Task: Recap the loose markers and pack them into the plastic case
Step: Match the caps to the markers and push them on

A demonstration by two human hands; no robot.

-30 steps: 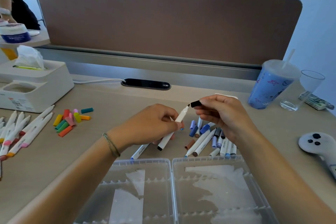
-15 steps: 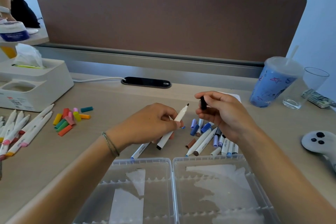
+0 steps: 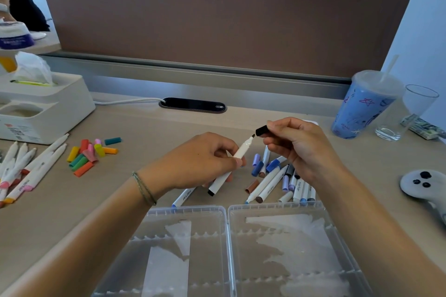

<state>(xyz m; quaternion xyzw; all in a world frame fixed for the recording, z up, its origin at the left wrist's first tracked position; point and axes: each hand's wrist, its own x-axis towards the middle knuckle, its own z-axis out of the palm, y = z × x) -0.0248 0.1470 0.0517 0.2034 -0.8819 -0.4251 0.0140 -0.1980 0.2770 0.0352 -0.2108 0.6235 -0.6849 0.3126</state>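
My left hand (image 3: 205,161) grips a white marker (image 3: 243,149) with a black end, its bare tip pointing up and right. My right hand (image 3: 296,147) pinches a black cap (image 3: 261,130) just beyond that tip, a small gap between them. The clear plastic case (image 3: 226,210) lies open at the near edge, both halves holding no markers. A pile of blue, purple and brown markers and caps (image 3: 272,178) lies under my right hand. More uncapped markers (image 3: 31,169) lie at the left, with loose coloured caps (image 3: 89,154) beside them.
A white tissue box (image 3: 48,106) stands at the back left. A blue cup with a straw (image 3: 362,108) and a clear glass (image 3: 407,113) stand at the back right. A white controller (image 3: 424,185) lies at the right. A brown partition (image 3: 217,19) closes the desk's far side.
My right hand turned the black cap from upright to level and brought its opening close to the marker tip. My left hand has kept the marker almost still.
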